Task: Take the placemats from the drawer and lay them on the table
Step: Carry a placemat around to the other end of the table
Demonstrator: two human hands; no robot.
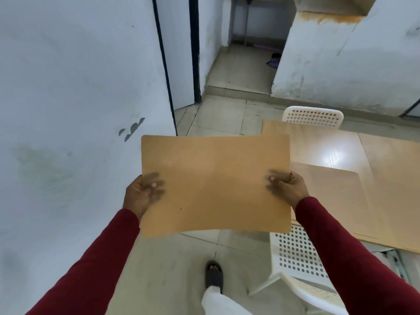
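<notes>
A single head-worn view is given, aimed forward and steeply down. The floor point(227, 114) is seen from standing height, a wall point(75, 87) close at 9 o'clock, a table point(336, 151) at 2 o'clock.

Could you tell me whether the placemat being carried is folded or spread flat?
Spread flat: the placemat shows its whole rectangular face, held at opposite edges by the left hand and right hand.

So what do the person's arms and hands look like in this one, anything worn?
Both arms wear long dark red sleeves, left sleeve and right sleeve, reaching to the wrists. The left hand and right hand are bare: no gloves, and no rings or watch show.
</notes>
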